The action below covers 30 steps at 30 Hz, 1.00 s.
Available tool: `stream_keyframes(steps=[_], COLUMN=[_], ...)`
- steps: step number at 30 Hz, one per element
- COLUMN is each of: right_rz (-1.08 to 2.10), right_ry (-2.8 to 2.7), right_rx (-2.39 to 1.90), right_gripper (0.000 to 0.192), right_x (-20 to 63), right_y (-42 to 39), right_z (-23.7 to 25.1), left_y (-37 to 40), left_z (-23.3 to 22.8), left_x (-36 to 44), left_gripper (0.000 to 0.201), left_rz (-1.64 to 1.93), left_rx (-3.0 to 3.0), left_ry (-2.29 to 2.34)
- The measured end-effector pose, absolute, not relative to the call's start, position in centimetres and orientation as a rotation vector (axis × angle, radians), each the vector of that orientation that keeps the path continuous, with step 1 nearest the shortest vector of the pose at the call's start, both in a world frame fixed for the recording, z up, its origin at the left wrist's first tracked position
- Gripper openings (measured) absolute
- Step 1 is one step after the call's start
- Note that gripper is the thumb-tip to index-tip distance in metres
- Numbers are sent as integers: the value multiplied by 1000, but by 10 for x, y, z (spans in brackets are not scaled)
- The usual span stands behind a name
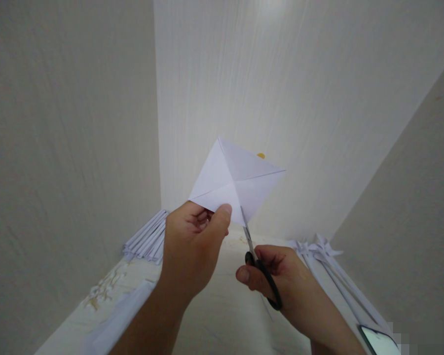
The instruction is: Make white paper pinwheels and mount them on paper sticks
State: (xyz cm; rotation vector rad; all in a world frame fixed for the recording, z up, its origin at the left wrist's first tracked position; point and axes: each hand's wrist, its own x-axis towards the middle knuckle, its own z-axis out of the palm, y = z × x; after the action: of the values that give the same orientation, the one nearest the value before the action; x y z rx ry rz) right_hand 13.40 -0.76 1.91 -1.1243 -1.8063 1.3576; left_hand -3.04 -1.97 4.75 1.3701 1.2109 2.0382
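From my distant post I see the left hand (pixel 192 246) pinching a creased paper square (pixel 240 170) at centre, and the right hand (pixel 286 276) gripping scissors (pixel 249 240) whose blades meet its near corner. By my reading, the diagonal folds are done and a cut along the near one is just begun, the other three seeming uncut. Rolled paper strips (pixel 146 239) lie left; stick-mounted paper shapes (pixel 320 247), right, look assembled

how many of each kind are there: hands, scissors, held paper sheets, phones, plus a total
Hands: 2, left hand and right hand
Pairs of scissors: 1
Held creased paper sheet: 1
Phone, partly out of frame: 1
Total: 5
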Motion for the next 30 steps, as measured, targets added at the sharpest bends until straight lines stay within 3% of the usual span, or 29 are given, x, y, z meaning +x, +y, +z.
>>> stream_keyframes(steps=[30], right_rz=[1374], right_ry=[-1759], right_rx=[-1068], right_gripper=[49], right_x=[133], right_y=[-6], right_z=[21], left_y=[-19], left_z=[42], left_x=[-32], left_gripper=[27], left_rz=[1817], left_rx=[1455], left_ry=[1054])
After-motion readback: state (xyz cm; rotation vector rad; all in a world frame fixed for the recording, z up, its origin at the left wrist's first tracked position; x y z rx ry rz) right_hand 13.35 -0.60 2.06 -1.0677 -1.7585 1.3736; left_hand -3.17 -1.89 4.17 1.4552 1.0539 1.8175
